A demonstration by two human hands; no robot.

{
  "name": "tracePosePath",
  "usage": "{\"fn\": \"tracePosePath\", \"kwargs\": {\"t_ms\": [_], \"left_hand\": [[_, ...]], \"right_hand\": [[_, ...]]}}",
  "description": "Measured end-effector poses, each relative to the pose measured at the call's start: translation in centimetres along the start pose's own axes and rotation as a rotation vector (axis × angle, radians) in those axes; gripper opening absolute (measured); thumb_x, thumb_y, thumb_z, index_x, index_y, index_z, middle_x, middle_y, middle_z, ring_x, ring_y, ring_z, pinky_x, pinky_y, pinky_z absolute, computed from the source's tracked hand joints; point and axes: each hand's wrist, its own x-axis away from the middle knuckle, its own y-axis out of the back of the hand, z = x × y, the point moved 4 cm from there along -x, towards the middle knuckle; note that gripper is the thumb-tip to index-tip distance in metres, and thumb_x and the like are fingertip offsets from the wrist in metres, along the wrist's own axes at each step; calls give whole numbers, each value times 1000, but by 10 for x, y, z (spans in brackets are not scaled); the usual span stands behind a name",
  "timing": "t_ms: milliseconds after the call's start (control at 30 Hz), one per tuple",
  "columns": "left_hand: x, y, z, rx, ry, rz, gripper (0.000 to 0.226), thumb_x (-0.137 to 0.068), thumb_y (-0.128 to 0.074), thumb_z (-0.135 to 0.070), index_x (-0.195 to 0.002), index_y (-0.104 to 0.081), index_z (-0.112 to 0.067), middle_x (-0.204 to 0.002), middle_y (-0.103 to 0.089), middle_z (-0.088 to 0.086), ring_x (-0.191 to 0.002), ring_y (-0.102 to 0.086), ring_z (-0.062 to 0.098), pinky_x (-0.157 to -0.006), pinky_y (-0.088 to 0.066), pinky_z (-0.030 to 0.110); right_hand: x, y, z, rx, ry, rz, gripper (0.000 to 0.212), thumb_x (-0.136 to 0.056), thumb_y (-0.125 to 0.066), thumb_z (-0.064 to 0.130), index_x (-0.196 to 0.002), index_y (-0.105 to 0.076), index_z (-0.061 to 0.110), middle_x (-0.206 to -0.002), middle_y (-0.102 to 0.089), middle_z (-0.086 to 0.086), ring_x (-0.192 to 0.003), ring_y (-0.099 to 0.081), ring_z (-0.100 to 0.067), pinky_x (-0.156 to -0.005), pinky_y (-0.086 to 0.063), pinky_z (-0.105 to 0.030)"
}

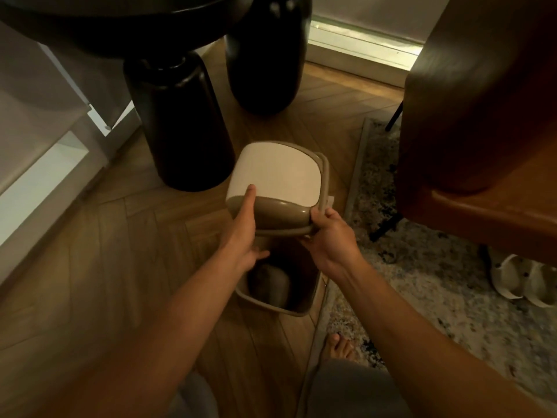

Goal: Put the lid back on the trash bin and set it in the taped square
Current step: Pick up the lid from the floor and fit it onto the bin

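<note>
Above open trash bin (278,292) on wood floor (105,251) | lid (278,179) gripped by left hand (245,233) and right hand (330,239), tilted for seating | taped square possibly hidden.

1. One lid (278,173), cream on top with a tan rim
2. One open trash bin (272,300) on the floor
3. Two hands: left hand (245,233), right hand (330,236)
4. Two black rounded table legs (180,122) (265,55)
5. Two pale slippers (509,277) (542,286), side by side
6. One speckled rug (422,282)
7. One bare foot (339,346)
</note>
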Motion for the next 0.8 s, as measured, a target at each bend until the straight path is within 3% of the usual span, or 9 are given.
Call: {"fn": "tracePosePath", "kwargs": {"t_ms": [100,167,300,400,467,533,567,633,800], "left_hand": [[-3,-2,-3,165,0,-13,93,-71,-74,-74,-144,-43,-26,-132,-63,12,-116,-65,38,-94,-54,65],[-7,1,-7,205,-39,4,93,-67,-76,-74,-142,-47,-28,-126,-68,12,-110,-69,36,-89,-58,62],[-11,5,-15,118,-106,-31,108,-50,-81,-80,-140,-54,-28,-126,-70,6,-109,-70,27,-94,-59,50],[-10,10,-24,66,-162,-109,87,-68,-79,-71,-134,-57,-19,-120,-69,4,-106,-68,23,-95,-57,44],[-11,13,-27,6,-177,-85,83,-71,-78,-69,-132,-59,-16,-118,-70,4,-105,-68,23,-90,-58,40],[-9,15,-30,-69,-205,-56,78,-71,-79,-68,-126,-64,-16,-115,-73,3,-103,-71,22,-82,-59,36],[-9,15,-32,-109,-223,-45,70,-71,-80,-66,-121,-67,-18,-112,-75,2,-101,-72,21,-81,-59,34],[-8,13,-33,-185,-267,-16,69,-67,-81,-69,-116,-69,-23,-110,-77,-2,-100,-73,18,-86,-59,35],[-6,4,-27,-363,-358,88,123,-45,-79,-85,-147,-50,-22,-133,-66,-4,-115,-67,20,-102,-54,48]], "right_hand": [[6,-5,-23,68,-44,47,25,-102,-59,5,-126,-61,10,-118,-74,-14,-105,-70,-29,-93,-58,-44],[10,-7,-30,161,-34,61,31,-101,-62,5,-131,-60,13,-123,-75,-13,-111,-72,-27,-98,-58,-42],[21,-12,-29,371,6,73,31,-95,-74,9,-121,-59,16,-103,-79,-1,-99,-77,-15,-83,-58,-28],[25,-8,-22,416,43,21,61,-87,-84,20,-138,-49,21,-122,-76,0,-114,-73,-18,-78,-56,-28],[28,0,-7,422,114,-71,94,-81,-89,37,-155,-32,28,-147,-62,0,-134,-61,-23,-92,-57,-41],[33,8,18,561,227,-180,119,-79,-86,53,-166,-7,35,-171,-30,-5,-153,-36,-29,-117,-41,-56],[36,11,30,641,293,-203,121,-80,-82,58,-166,0,36,-175,-16,-4,-157,-26,-28,-121,-33,-54],[39,16,49,739,394,-176,116,-80,-73,66,-167,-2,37,-177,-8,0,-160,-18,-25,-121,-29,-49],[30,25,54,791,364,-49,88,-94,-63,60,-167,-20,33,-170,-31,2,-152,-36,-20,-117,-38,-39]]}}
